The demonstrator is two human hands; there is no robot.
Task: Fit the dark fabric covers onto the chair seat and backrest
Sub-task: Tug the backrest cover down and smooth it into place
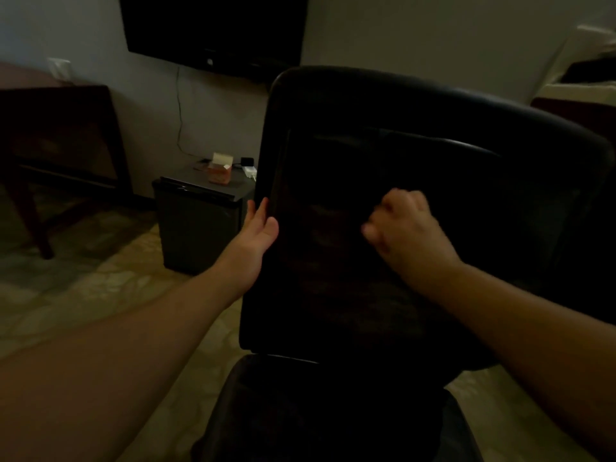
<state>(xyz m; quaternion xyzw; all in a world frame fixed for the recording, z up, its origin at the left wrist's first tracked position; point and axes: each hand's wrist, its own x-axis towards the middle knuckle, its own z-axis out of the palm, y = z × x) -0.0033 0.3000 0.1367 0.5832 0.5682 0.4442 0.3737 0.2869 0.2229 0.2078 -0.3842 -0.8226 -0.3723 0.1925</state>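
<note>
Resting flat, the left hand (258,228) lies fingers straight on the tall dark fabric-covered chair backrest (433,155). Right hand (406,228) curls its grip into the fabric, blurred.

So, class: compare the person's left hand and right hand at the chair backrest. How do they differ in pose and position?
The left hand lies flat with straight fingers against the side edge of the backrest; the right hand is curled into a fist on its front face. The left hand looks sharp, the right hand blurred. Whether the right hand pinches fabric is too dark to tell. Both are bare and touch the backrest.
</note>
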